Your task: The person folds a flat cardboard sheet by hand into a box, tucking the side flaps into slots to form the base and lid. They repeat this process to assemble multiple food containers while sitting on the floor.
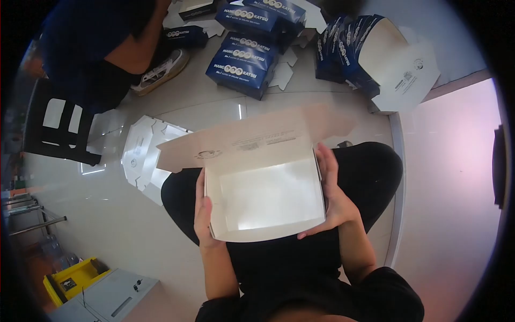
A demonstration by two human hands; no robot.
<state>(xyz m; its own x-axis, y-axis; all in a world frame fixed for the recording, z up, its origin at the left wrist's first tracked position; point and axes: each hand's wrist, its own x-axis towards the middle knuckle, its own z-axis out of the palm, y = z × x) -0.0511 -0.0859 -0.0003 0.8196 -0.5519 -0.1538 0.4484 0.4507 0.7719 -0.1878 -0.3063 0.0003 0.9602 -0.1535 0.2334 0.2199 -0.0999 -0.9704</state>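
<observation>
A white cardboard food box sits before me above my lap, its inside bare and its lid flap raised at the far side. Small dark print and a round logo show on the flap. My left hand grips the box's left wall, thumb along the near corner. Against the right wall presses my right hand, fingers up the side and thumb under the near edge. The outer faces of the box are mostly hidden. Beyond my left knee, flat white box blanks lie on the floor.
Blue printed boxes are stacked ahead on the tiled floor. More blue boxes lean together at the far right. Another person sits at the upper left near a black stool. A grey cabinet and yellow bin stand lower left.
</observation>
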